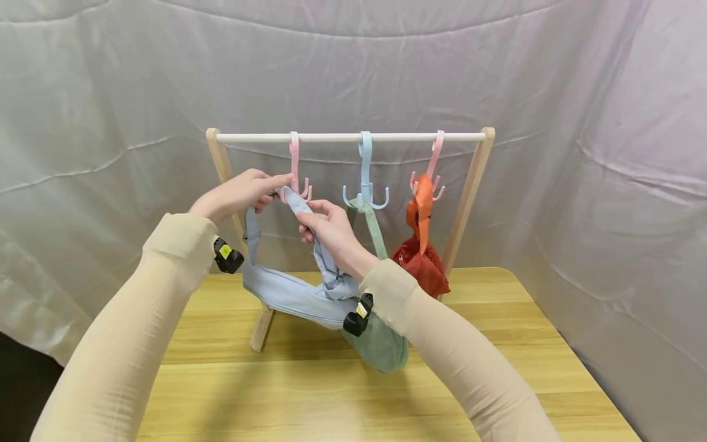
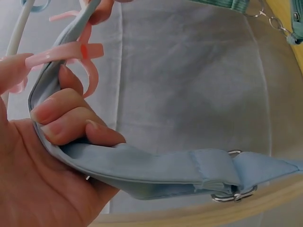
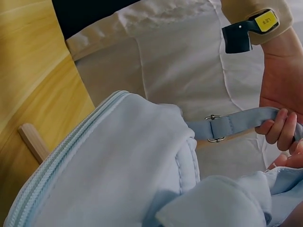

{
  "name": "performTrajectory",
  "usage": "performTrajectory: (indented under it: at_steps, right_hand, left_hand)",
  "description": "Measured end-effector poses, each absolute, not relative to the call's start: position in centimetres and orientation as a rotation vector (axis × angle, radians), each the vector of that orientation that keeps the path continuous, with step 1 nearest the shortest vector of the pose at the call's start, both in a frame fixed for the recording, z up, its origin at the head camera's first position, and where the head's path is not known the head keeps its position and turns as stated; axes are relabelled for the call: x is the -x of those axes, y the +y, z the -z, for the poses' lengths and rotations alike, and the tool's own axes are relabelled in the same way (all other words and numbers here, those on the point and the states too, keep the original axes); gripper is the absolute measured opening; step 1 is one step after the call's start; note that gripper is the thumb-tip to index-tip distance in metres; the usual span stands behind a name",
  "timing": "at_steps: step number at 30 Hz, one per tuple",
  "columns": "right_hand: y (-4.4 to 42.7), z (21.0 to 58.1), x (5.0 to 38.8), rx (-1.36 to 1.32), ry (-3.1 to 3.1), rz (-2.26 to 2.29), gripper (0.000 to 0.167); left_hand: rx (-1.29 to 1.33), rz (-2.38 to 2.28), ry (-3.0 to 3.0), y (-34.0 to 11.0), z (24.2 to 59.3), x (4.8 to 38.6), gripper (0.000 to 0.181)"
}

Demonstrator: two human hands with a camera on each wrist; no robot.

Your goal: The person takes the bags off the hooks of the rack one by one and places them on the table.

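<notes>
A light blue bag [image 1: 301, 296] hangs from its strap [image 2: 156, 168], which both hands hold at the left pink hook [image 1: 294, 159]. My left hand [image 1: 243, 191] curls its fingers round the strap, and its thumb touches a prong of the pink hook [image 2: 64, 53]. To the right, my right hand [image 1: 334, 236] pinches the strap between thumb and fingers just beside the prongs. The strap passes by the prongs; whether it rests on one I cannot tell. A metal buckle [image 3: 215, 128] joins strap and bag in the right wrist view.
A wooden rack with a white rod [image 1: 331, 137] stands on the wooden table [image 1: 221, 393]. A green bag [image 1: 381, 347] hangs from the middle blue hook [image 1: 366, 162], partly behind the blue bag. A red bag [image 1: 428, 270] hangs on the right pink hook [image 1: 435, 153]. Grey cloth [image 1: 353, 73] surrounds the table.
</notes>
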State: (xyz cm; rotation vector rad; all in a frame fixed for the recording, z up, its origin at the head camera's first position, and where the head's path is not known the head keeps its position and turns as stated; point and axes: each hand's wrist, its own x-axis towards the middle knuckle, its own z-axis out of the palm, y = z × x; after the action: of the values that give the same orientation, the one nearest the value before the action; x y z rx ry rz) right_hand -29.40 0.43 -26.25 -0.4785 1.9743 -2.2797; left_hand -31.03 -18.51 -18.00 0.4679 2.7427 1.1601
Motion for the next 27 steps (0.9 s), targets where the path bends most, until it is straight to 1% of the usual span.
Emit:
performTrajectory:
  at_steps: [8,17,21,27]
  right_hand:
    - [0.26,26.41,29.21,0.512,2.028,2.29,0.027]
    - [0.4,26.41,29.23,0.559,2.113,2.198,0.033]
    - [0.63,26.53,29.17,0.629,2.203,2.1,0.036]
    - [1.12,26.76,28.98,0.78,2.371,1.954,0.033]
  left_hand:
    - [-0.494,-1.147,2.695,-18.97,17.84,31.03,0.045]
    - [-0.47,-1.247,2.609,-19.2,17.8,31.26,0.045]
    - [-0.478,-1.253,2.625,-19.28,17.8,31.31,0.043]
    - [-0.493,-1.27,2.693,-19.17,17.81,31.43,0.039]
